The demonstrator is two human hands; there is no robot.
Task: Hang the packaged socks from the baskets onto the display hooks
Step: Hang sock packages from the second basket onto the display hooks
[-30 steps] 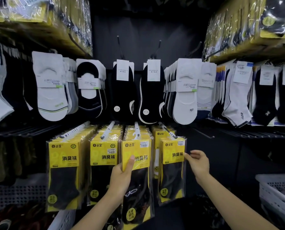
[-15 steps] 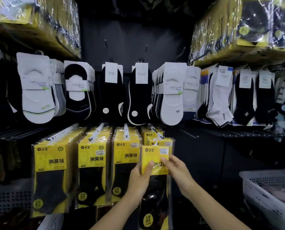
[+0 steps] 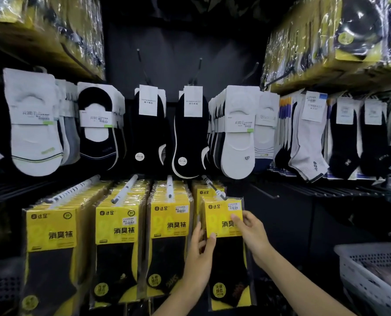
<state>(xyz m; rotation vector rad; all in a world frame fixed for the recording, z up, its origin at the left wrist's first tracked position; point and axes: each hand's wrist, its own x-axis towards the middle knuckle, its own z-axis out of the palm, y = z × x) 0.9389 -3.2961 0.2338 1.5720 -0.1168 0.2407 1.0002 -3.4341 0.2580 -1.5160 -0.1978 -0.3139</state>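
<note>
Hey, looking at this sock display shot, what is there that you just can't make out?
Head view, all three:
1. Whether the held sock pack is on the hook: the pack's top covers the hook's tip.
2. The fingers of the right hand behind that pack: the pack hides them.
3. What lies in the white basket: blurred, and cut off by the right edge.
</note>
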